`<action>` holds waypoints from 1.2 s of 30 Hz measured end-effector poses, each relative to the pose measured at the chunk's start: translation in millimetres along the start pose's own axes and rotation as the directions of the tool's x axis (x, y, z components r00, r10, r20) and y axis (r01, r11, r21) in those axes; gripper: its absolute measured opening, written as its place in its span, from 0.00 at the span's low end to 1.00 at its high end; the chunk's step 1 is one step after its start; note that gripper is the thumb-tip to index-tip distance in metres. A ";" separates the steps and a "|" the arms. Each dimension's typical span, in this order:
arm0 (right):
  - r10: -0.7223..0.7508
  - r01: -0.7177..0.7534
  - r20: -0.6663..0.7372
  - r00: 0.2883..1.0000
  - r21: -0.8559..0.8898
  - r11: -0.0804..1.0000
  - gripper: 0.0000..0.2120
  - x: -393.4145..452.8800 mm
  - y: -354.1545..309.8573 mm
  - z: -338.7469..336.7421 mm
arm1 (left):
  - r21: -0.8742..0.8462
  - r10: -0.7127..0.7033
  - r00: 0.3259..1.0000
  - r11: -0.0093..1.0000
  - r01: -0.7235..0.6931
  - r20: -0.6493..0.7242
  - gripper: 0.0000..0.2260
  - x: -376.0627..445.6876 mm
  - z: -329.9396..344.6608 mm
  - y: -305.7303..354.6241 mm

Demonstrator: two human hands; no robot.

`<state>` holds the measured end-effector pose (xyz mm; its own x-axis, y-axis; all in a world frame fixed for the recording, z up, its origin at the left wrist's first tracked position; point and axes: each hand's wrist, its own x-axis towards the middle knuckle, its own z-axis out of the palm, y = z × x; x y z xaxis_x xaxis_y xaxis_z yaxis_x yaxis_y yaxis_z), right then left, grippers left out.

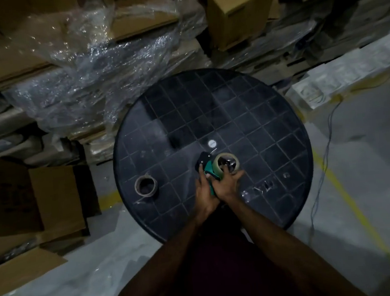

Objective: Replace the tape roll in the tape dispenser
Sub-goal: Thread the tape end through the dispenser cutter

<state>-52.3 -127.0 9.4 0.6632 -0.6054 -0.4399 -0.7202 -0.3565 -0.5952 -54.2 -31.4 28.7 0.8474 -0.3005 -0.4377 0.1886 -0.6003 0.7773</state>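
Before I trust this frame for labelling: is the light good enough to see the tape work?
Head view: dim overall, grainy; the dispenser and roll show but detail is murky; glare on the plastic wrap; wide-angle bending at the edges; the spare core is readable.

The round black grid-patterned plastic table (245, 110) is lying mostly bare from twelve round to three o'clock. At nine o'clock a brown cardboard tape core (146, 186) is standing alone. Near the centre, both hands (218, 188) are crowding around the green-and-black tape dispenser (208, 168). Cardboard boxes wrapped in clear plastic (83, 63) are pressing against the far edge.
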 end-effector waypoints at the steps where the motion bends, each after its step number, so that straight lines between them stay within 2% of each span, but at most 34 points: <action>1: -0.010 0.009 -0.013 1.000 -0.036 0.999 0.31 -2.3 -3.3 -3.5 | -0.069 -0.036 0.999 0.997 0.034 -0.033 0.42 -1.9 2.9 6.0; 3: 0.026 -0.024 0.033 0.999 -0.056 0.998 0.33 -4.2 -9.9 -11.3 | -0.262 -0.096 0.993 0.962 0.073 -0.075 0.36 -3.6 2.9 22.8; 4: 0.047 -0.044 0.074 0.996 -0.046 0.998 0.34 -3.3 -12.5 -15.1 | -0.326 -0.109 0.988 0.943 0.069 -0.107 0.33 -3.2 2.3 30.5; 6: 0.047 -0.051 0.145 0.988 0.019 0.999 0.36 0.1 -14.8 -22.6 | -0.413 -0.082 0.993 0.910 0.039 -0.089 0.26 -1.8 3.6 38.3; 8: 0.003 -0.028 0.177 0.984 0.136 0.990 0.41 1.9 -14.8 -30.3 | -0.323 -0.015 0.988 0.946 -0.037 -0.155 0.22 0.7 5.2 40.0; 9: -0.017 -0.015 0.182 0.983 0.172 0.985 0.45 3.7 -11.1 -32.2 | -0.222 0.055 0.984 0.971 -0.093 -0.171 0.23 2.1 7.2 34.1; 11: -0.049 0.015 0.165 0.985 0.200 0.980 0.50 2.8 -4.2 -38.4 | -0.107 0.101 0.993 0.989 -0.107 -0.057 0.38 2.8 8.6 25.9; 12: -0.060 0.030 0.144 0.988 0.206 0.978 0.49 0.5 -1.6 -42.6 | -0.148 0.075 0.997 0.986 -0.073 0.009 0.40 1.7 8.7 27.6; 15: -0.089 0.054 0.126 0.988 0.259 0.964 0.42 2.1 9.4 -54.4 | -0.326 0.005 0.993 0.945 0.033 0.115 0.38 5.3 8.9 34.1; 16: -0.094 0.056 0.136 0.986 0.256 0.965 0.40 3.7 11.9 -57.9 | -0.327 -0.021 0.992 0.943 0.060 0.121 0.39 9.3 10.1 33.6; 20: -0.126 0.080 0.175 0.976 0.251 0.965 0.38 3.8 12.6 -68.2 | -0.320 0.033 0.994 0.945 -0.065 -0.107 0.29 15.2 8.7 30.5; 22: -0.151 0.100 0.186 0.971 0.258 0.961 0.39 -2.9 11.2 -71.3 | -0.309 0.009 0.978 0.948 -0.074 -0.208 0.29 30.7 3.3 19.2; 25: -0.197 0.146 0.225 0.954 0.222 0.964 0.38 -8.8 8.2 -74.7 | -0.415 -0.122 0.980 0.909 0.045 -0.160 0.34 60.6 -5.0 -1.4; 27: -0.218 0.173 0.263 0.940 0.183 0.968 0.36 -12.0 4.0 -76.0 | -0.493 -0.145 0.986 0.866 0.084 -0.087 0.29 63.4 -11.6 3.0; 29: -0.229 0.194 0.273 0.934 0.149 0.970 0.33 -15.3 -3.0 -78.2 | -0.514 -0.113 0.987 0.857 0.041 -0.110 0.22 49.6 -21.0 20.7; 31: -0.252 0.224 0.284 0.925 0.126 0.966 0.36 -18.4 -7.3 -78.5 | -0.522 -0.059 0.989 0.853 -0.021 -0.136 0.16 46.8 -23.2 22.8; 33: -0.267 0.245 0.311 0.912 0.111 0.963 0.41 -19.9 -7.7 -76.8 | -0.518 -0.054 0.986 0.855 -0.036 -0.156 0.16 43.5 -26.2 22.5; 36: -0.308 0.287 0.320 0.896 0.112 0.951 0.43 -17.6 -6.3 -75.3 | -0.543 -0.055 0.983 0.839 -0.049 -0.174 0.19 37.0 -29.9 22.8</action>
<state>-74.8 -167.7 71.6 0.8812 -0.2053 -0.4258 -0.4719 -0.4334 -0.7678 -3.7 -34.1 43.7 0.9091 -0.1337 -0.3946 0.3860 -0.0864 0.9184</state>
